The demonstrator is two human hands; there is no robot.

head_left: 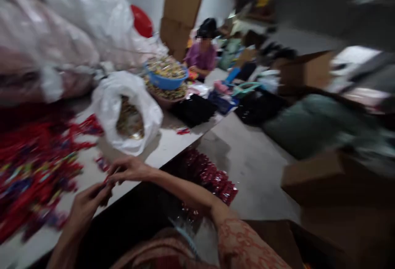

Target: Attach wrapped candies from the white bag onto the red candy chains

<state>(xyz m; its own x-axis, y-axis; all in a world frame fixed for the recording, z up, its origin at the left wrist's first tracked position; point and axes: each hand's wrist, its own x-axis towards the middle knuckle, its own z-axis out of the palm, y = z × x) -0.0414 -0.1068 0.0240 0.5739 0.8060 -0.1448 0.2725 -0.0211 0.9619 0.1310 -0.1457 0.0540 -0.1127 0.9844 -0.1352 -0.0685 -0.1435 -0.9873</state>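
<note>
Over the near edge of the white table (166,147), my left hand (88,203) and my right hand (131,169) meet, fingers pinched together. Between the fingertips shows a bit of a small red item (106,179); blur and the fingers hide what kind it is. Just beyond them lies a small red and blue piece (101,163). To the left spreads a big heap of red strands (37,166) with blue and yellow-green bits. Behind my right hand stands an open white plastic bag (146,117) with small gold-brown pieces inside.
Farther along the table are a blue basin (166,82) of small yellowish pieces and a black pile (194,110). A person in purple (202,57) sits beyond. Large white sacks (77,26) line the left. Shiny dark-red packets (216,178) lie below the edge; cardboard boxes (314,174) stand right.
</note>
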